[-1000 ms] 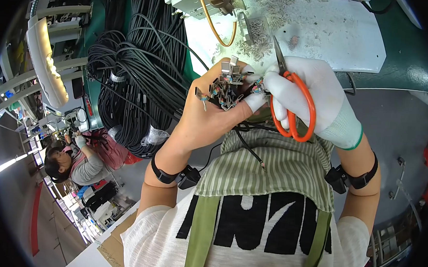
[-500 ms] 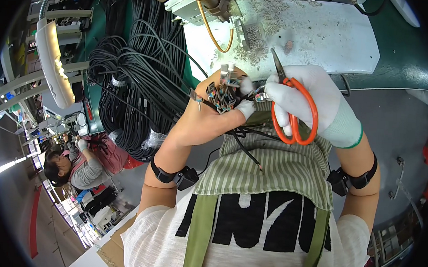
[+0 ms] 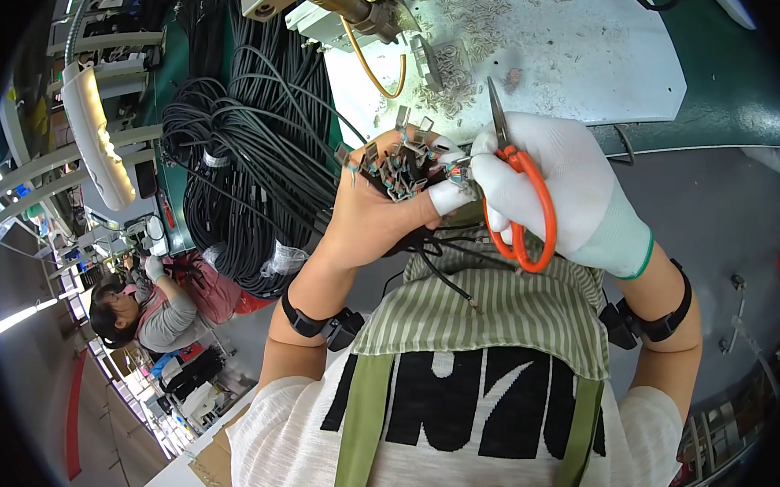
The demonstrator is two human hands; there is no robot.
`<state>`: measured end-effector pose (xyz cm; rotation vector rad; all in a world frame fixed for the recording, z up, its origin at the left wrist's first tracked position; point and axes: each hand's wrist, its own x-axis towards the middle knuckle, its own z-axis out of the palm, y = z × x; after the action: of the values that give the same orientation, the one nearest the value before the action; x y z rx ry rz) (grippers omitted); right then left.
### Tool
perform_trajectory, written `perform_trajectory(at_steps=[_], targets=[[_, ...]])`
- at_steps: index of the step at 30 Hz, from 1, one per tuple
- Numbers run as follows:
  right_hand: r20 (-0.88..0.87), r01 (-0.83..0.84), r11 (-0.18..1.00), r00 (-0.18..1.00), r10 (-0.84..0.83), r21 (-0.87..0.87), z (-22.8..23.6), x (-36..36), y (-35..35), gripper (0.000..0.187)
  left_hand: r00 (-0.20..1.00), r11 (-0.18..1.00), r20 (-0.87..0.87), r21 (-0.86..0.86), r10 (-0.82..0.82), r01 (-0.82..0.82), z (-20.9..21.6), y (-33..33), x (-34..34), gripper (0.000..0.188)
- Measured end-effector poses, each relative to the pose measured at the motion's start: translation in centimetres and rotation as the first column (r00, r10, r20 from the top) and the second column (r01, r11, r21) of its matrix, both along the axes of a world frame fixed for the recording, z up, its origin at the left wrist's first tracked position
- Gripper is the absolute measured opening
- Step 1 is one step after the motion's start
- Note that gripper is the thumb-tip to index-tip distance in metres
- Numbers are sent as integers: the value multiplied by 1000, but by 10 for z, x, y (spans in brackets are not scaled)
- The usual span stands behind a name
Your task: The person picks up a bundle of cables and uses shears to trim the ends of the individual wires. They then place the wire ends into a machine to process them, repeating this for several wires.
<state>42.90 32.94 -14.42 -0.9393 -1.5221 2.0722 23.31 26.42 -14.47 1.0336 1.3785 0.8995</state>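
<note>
Our left hand [image 3: 363,214] clasps the connectors [image 3: 401,170] by our apron [image 3: 483,312]; our right hand [image 3: 559,175] holds scissors [image 3: 546,212], perhaps pinching one connector [image 3: 457,173] too. We could nick our left hand if the blades [image 3: 497,110] swing inward.

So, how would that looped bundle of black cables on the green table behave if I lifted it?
The looped black cable bundle would probably sag, since its strands bend in slack curves. It looks fairly heavy, with many strands massed together. Loose loops may snag, as some stray from the main mass.
</note>
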Motion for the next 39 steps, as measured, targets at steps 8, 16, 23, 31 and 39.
perform_trajectory(at_steps=[8, 16, 23, 31, 39], targets=[[58, -14, 1000, 998, 14, -4, 2, 2, 9, 16, 918, 996, 397, -88, 3, 34, -6, 5, -7, 19], [138, -36, 213, 864, -484, 976, -18, -9, -13, 31, 904, 980, 380, -124, 194, -158, 5, 9, -2, 3], [271, -239, 128, 821, -503, 963, -21, -10, -9, 47, 976, 991, 172, -40, 135, -130, 1, 6, -2, 3], [416, -165, 751, 896, -157, 639, -1, -7, -11, 24, 962, 952, 124, 159, 244, -262, -2, 0, 15, 21], [217, -44, 981, 976, 2, 189, -6, -5, -13, 18, 926, 925, -374, 365, 43, 104, -3, -2, 6, 24]])
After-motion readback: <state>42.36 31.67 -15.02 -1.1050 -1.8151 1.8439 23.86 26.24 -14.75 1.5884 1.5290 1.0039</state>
